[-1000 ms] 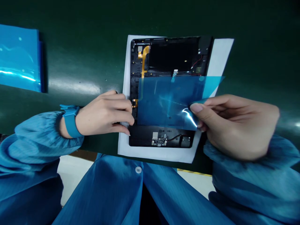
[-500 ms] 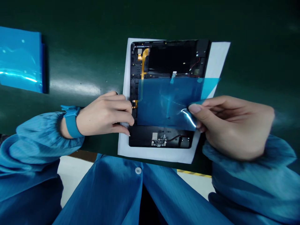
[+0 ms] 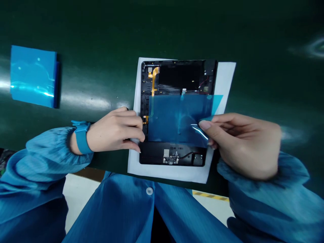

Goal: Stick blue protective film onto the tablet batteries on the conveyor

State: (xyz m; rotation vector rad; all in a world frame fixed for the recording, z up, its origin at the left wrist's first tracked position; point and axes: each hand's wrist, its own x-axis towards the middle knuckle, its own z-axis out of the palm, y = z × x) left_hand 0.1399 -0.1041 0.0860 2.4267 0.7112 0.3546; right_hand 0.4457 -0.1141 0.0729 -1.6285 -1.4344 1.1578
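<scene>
- Centrally, had the translucent blue film (image 3: 164,116) lying across the middle and lower part of the open black tablet housing (image 3: 181,74), with the upper right corner overhanging the housing edge above the white sheet (image 3: 225,77).
- Pinched the right edge of the film with the right hand (image 3: 246,145), thumb closed against forefinger; curled the film slightly at that point.
- Rested the left hand (image 3: 116,131) at the left edge of the housing, with bent fingers touching the rim and thumb set apart from them; could not tell firm grip from light contact.
- Showed, inside the housing, an orange flex cable (image 3: 153,82) passing partly beneath the film, and a small circuit board (image 3: 170,159) below the film.
- Lay on the white sheet, over the dark green table (image 3: 101,37).
- Had a glossy blue stack (image 3: 32,76) at far left, well apart from the housing.
- Wore a blue strap (image 3: 82,140) around the left wrist.
</scene>
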